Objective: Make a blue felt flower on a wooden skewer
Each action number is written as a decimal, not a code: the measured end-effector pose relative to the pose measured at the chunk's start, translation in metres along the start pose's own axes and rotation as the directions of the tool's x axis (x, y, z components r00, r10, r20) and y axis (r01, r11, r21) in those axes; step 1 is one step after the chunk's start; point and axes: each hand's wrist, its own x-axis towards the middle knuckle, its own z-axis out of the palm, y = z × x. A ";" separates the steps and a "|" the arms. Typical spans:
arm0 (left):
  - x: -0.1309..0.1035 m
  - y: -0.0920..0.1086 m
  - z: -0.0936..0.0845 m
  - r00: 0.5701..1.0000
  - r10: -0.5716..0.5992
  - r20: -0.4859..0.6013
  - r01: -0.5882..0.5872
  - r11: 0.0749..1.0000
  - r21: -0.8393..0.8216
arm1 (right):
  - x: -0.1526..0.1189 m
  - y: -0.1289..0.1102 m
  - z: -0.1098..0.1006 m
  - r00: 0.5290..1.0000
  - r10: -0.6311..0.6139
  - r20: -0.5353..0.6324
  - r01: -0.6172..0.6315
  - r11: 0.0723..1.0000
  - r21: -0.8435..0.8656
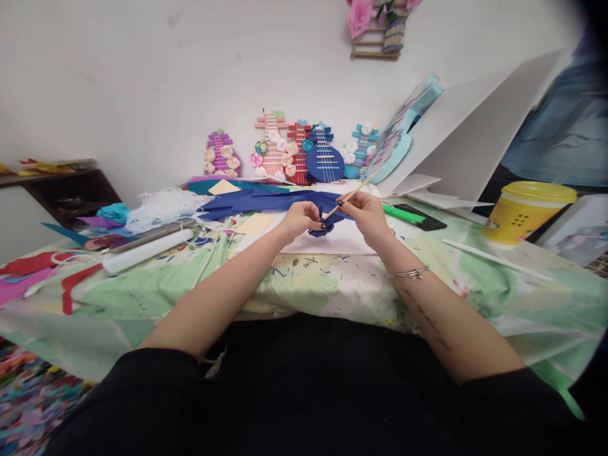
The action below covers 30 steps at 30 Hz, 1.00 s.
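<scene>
Over a white sheet (pixel 304 244) on the table, my left hand (pixel 304 221) pinches a small gathered piece of dark blue paper (pixel 322 232). A thin wooden stick (pixel 360 186) is held between the fingers of my right hand (pixel 365 215), slanting up to the right. Its lower end reaches the blue piece at my left fingertips; whether it goes in or only touches, I cannot tell. Behind my hands lies more dark blue paper (pixel 256 204). A dark blue lute-shaped craft (pixel 325 161) with light strings leans on the wall.
Pink, red, purple and teal instrument crafts (pixel 363 152) line the wall. Right stand a yellow cup (pixel 527 212), a green box cutter (pixel 403 214) and a white stick (pixel 496 258). Left lie white string (pixel 164 212), a white rod (pixel 148 251) and red scraps (pixel 78 285).
</scene>
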 end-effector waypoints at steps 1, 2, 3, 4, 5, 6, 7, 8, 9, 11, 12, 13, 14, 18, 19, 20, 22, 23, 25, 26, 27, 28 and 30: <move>0.000 0.000 0.000 1.000 0.000 -0.002 0.000 1.000 -0.003 | 0.000 0.000 0.000 1.000 0.000 0.002 0.000 1.000 -0.003; 0.001 -0.001 0.000 1.000 0.001 -0.004 -0.001 1.000 -0.005 | 0.000 0.001 0.000 1.000 0.002 0.004 -0.002 1.000 -0.007; 0.001 -0.001 0.000 1.000 0.002 -0.008 -0.002 1.000 -0.005 | 0.000 0.001 0.000 1.000 0.003 0.005 -0.003 1.000 -0.009; 0.001 -0.001 0.000 1.000 0.003 -0.011 -0.003 1.000 -0.003 | 0.000 0.001 0.000 1.000 0.004 0.004 -0.004 1.000 -0.007; 0.002 -0.001 0.000 1.000 0.005 -0.014 -0.005 1.000 -0.001 | 0.000 0.001 0.000 1.000 0.005 0.004 -0.005 1.000 -0.004; 0.002 -0.001 0.000 1.000 0.006 -0.018 -0.006 1.000 0.003 | 0.000 0.001 0.000 1.000 0.006 0.005 -0.006 1.000 0.000; 0.002 -0.001 0.000 1.000 0.007 -0.020 -0.007 1.000 0.006 | 0.000 0.001 0.000 1.000 0.006 0.007 -0.006 1.000 0.001; 0.002 -0.001 0.000 1.000 0.008 -0.021 -0.008 1.000 0.007 | 0.000 0.001 0.000 1.000 0.006 0.010 -0.006 1.000 -0.001; 0.002 -0.001 0.000 1.000 0.008 -0.021 -0.008 1.000 0.007 | 0.000 0.001 0.000 1.000 0.005 0.014 -0.005 1.000 -0.005; 0.002 -0.001 -0.001 1.000 0.010 -0.018 -0.010 1.000 0.003 | 0.000 0.001 0.000 1.000 0.000 0.019 0.000 1.000 -0.009; 0.002 -0.001 -0.001 1.000 0.012 -0.017 -0.012 1.000 0.002 | 0.000 0.001 0.000 1.000 -0.003 0.020 0.003 1.000 -0.007; 0.002 0.000 -0.001 1.000 0.013 -0.018 -0.013 1.000 0.003 | 0.000 0.001 0.000 1.000 -0.005 0.019 0.005 1.000 -0.003; 0.002 0.000 -0.001 1.000 0.015 -0.021 -0.015 1.000 0.008 | 0.000 0.001 0.000 1.000 -0.006 0.017 0.006 1.000 0.001; 0.002 0.000 -0.001 0.999 0.018 -0.029 -0.018 0.999 0.029 | 0.000 0.001 -0.001 1.000 -0.001 0.017 0.001 1.000 -0.008; 0.001 0.000 -0.001 0.999 0.019 -0.028 -0.018 0.999 0.029 | 0.000 0.001 -0.001 1.000 0.001 0.017 -0.001 1.000 -0.008; 0.001 0.000 -0.001 0.999 0.018 -0.027 -0.018 0.999 0.030 | 0.000 0.001 0.000 1.000 0.004 0.015 -0.004 1.000 -0.005; 0.001 0.000 -0.001 1.000 0.018 -0.026 -0.017 0.999 0.034 | 0.000 0.001 0.000 1.000 0.011 0.010 -0.011 1.000 0.010; 0.000 0.001 -0.002 1.000 0.017 -0.026 -0.016 0.999 0.037 | 0.000 0.000 0.000 1.000 0.014 0.007 -0.015 1.000 0.018; 0.000 0.001 -0.002 1.000 0.014 -0.027 -0.013 0.999 0.041 | 0.000 0.000 0.001 1.000 0.020 0.002 -0.020 0.999 0.032; 0.000 0.001 -0.002 0.999 0.013 -0.029 -0.012 0.999 0.041 | -0.001 -0.001 0.001 1.000 0.022 0.002 -0.022 0.999 0.038; 0.000 0.001 -0.002 0.999 0.014 -0.030 -0.013 0.999 0.041 | -0.001 -0.001 0.001 1.000 0.023 0.001 -0.023 0.999 0.044; 0.000 0.001 -0.001 0.999 0.015 -0.031 -0.014 0.999 0.042 | -0.001 -0.001 0.001 1.000 0.024 0.000 -0.024 0.998 0.050; 0.000 0.001 -0.001 0.999 0.016 -0.036 -0.014 0.999 0.049 | -0.001 -0.002 0.002 1.000 0.024 -0.003 -0.024 0.998 0.054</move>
